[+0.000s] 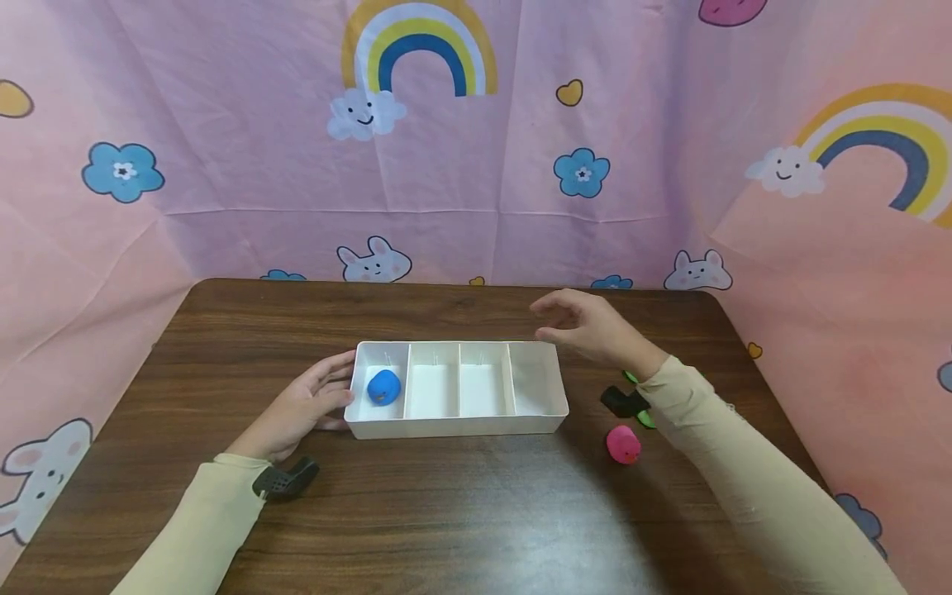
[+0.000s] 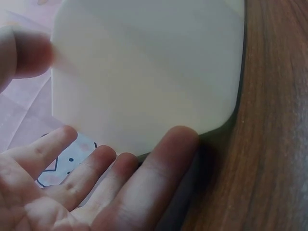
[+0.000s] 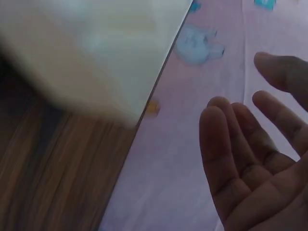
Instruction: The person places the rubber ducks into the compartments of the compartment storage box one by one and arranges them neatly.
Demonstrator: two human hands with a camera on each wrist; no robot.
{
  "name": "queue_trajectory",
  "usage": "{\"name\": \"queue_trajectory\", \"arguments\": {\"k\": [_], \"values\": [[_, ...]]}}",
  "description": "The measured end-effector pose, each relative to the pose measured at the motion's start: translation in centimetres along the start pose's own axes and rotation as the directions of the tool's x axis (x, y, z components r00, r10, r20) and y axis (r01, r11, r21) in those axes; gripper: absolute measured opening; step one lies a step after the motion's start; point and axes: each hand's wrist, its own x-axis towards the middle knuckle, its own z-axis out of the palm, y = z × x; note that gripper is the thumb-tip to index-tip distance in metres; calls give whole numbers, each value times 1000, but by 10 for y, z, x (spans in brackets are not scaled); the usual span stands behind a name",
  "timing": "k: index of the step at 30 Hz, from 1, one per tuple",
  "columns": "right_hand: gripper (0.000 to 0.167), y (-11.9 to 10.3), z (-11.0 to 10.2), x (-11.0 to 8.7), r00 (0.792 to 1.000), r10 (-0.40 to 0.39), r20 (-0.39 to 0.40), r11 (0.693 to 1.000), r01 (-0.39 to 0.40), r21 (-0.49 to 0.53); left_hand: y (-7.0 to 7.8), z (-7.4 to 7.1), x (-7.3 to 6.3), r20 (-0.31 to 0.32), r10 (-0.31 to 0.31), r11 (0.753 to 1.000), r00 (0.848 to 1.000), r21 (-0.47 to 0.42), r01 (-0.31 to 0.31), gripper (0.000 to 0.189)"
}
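A white tray (image 1: 461, 425) with several compartments in a row lies on the brown table. In its leftmost compartment sits a small round blue toy (image 1: 383, 387) with an orange spot like a beak. My left hand (image 1: 303, 405) touches the tray's left end, its thumb and fairly straight fingers at the edges of the end wall (image 2: 144, 82). Above the tray's far right corner hovers my right hand (image 1: 591, 326), fingers loosely bent apart from the thumb and nothing between them. A similar pink round toy (image 1: 623, 445) lies right of the tray, below my right forearm.
Green pieces (image 1: 645, 420) show beside the right sleeve, partly hidden by it and the black wrist camera (image 1: 623, 402); their kind is unclear. A pink printed cloth (image 1: 446, 182) hangs behind the wooden table (image 1: 416, 512) and along its sides.
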Motion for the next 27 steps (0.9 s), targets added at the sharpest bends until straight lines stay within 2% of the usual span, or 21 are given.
{"name": "queue_trajectory", "arguments": {"k": [5,10,13,18,27], "values": [[36,37,-30,-28,997,67,-46,995,-70,-67,0,-1,-1,-8,-9,1000,1000,6,9,72],[38,67,-46,-51,989,142,-41,975,-147,-168,-3,-2,-2,-5,-3,1000,1000,-1,3,72],[41,83,-50,-61,982,185,-25,958,-186,-217,-5,-3,-2,-6,1,1000,1000,-4,-1,72],[44,104,-53,-76,969,248,-3,939,-242,-244,-6,-3,-1,-3,6,1000,1000,-9,-6,71],[42,132,-52,-100,972,234,0,941,-227,-253,-7,-1,1,3,15,1000,1000,-11,-15,70]]}}
